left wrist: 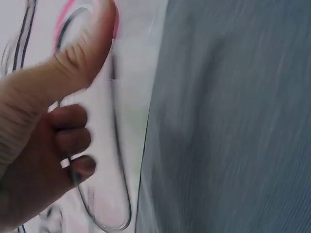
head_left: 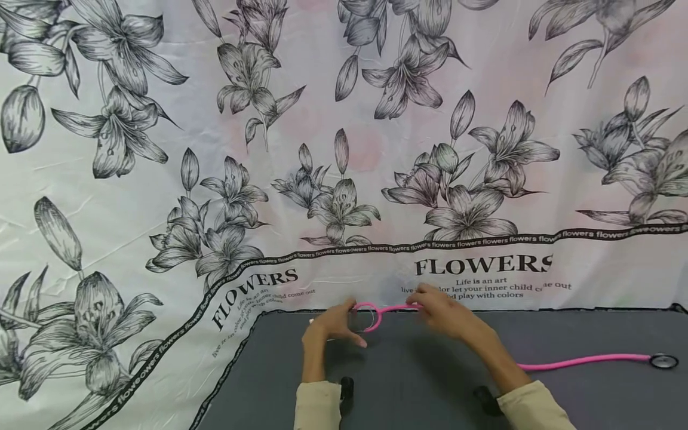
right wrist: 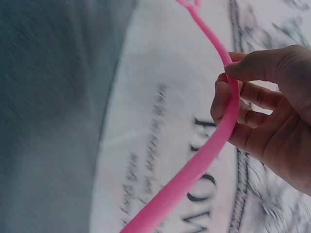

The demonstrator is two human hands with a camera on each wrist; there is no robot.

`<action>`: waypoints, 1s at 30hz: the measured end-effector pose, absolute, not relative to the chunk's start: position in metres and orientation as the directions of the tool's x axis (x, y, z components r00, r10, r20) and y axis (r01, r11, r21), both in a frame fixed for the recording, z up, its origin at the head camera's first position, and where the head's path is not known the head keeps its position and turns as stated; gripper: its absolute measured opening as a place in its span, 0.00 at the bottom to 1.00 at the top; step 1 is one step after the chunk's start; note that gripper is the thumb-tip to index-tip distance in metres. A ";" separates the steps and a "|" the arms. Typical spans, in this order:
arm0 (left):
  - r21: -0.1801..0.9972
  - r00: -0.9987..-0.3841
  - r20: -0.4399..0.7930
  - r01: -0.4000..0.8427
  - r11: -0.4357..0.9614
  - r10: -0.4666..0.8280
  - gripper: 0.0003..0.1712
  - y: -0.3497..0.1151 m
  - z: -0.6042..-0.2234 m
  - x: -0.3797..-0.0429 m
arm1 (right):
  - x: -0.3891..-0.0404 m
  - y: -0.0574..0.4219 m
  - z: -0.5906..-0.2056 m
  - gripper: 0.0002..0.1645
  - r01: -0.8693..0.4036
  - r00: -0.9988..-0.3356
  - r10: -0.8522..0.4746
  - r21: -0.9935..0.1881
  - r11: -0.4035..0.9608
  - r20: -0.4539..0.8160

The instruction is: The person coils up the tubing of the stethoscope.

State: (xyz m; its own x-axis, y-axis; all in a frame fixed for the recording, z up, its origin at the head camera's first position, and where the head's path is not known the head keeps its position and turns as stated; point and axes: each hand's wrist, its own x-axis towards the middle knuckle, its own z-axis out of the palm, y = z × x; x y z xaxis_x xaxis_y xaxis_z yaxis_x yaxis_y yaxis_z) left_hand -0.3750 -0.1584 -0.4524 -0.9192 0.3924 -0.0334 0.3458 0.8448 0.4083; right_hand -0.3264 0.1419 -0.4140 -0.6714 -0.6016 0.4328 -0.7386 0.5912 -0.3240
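Observation:
A pink stethoscope (head_left: 586,361) is stretched between both hands above the far edge of the grey table. The left hand (head_left: 330,325) holds it at the headset end, with curled fingers around one of the metal ear tubes (left wrist: 118,141) and the thumb near the pink fork. Farther along, the right hand (head_left: 448,313) pinches the pink tubing (right wrist: 194,167) between thumb and fingers. Past the right forearm the tubing reaches the round chest piece (head_left: 663,361) at the right of the table. Fingers partly hide the earpieces.
A grey ribbed tabletop (head_left: 419,382) lies under the hands. Behind it hangs a white cloth (head_left: 344,280) printed with lilies and lettering, its dark-edged border meeting the table's back and left side. Black bands sit near both sleeves.

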 end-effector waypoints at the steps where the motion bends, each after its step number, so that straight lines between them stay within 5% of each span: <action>1: 0.384 -0.922 0.019 0.365 0.848 0.388 0.41 -0.149 -0.451 -0.376 | -0.325 0.148 -0.409 0.18 -0.730 -0.681 -0.584 -0.338 0.595 0.442; 6: 0.237 -0.882 0.313 0.433 0.870 0.353 0.22 -0.110 -0.447 -0.377 | -0.317 0.175 -0.387 0.16 -0.701 -0.699 -0.510 -0.338 0.628 0.501; 12: 0.078 -0.760 0.545 0.467 0.881 0.355 0.37 -0.074 -0.444 -0.376 | -0.311 0.208 -0.370 0.16 -0.748 -0.594 -0.436 -0.265 0.609 0.676; 15: 0.052 -0.708 0.603 0.494 0.868 0.366 0.36 -0.062 -0.439 -0.375 | -0.306 0.223 -0.363 0.17 -0.746 -0.582 -0.389 -0.279 0.605 0.714; 24: 0.329 -0.705 0.572 0.666 0.670 0.420 0.32 -0.051 -0.397 -0.356 | -0.301 0.243 -0.357 0.17 -0.637 -0.721 -0.289 -0.436 0.636 0.630; 30: 0.366 -0.675 0.613 0.704 0.609 0.412 0.39 -0.044 -0.386 -0.355 | -0.307 0.247 -0.362 0.16 -0.592 -0.716 -0.207 -0.423 0.686 0.666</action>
